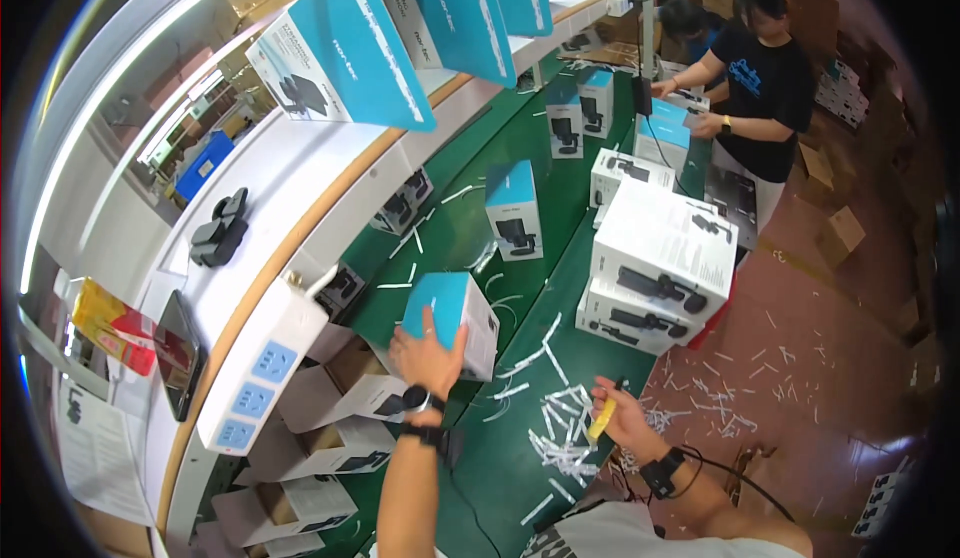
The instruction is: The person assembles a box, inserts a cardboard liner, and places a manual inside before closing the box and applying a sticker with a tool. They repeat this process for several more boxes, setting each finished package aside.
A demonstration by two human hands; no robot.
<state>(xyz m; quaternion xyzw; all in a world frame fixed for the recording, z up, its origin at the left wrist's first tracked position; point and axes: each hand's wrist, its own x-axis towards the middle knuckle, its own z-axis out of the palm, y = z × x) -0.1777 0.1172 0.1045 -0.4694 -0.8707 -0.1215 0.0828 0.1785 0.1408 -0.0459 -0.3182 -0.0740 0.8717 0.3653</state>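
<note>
My left hand (430, 360) lies with spread fingers on the blue top of a white and blue carton (478, 328) standing on the green work surface. My right hand (630, 426) is closed around a small yellow and black tool (602, 420), perhaps a cutter; its exact kind is unclear. Beside the right hand is a heap of thin white strips (562, 433). Both wrists wear dark bands, and a black cord runs from the right one.
White cartons (660, 248) are stacked at the right edge. Another carton (514, 213) stands farther back. Open cartons (340, 448) sit below the shelf at left. A power strip (255, 388) is fixed to the shelf edge. Two people (765, 78) work at the far right; strips litter the floor.
</note>
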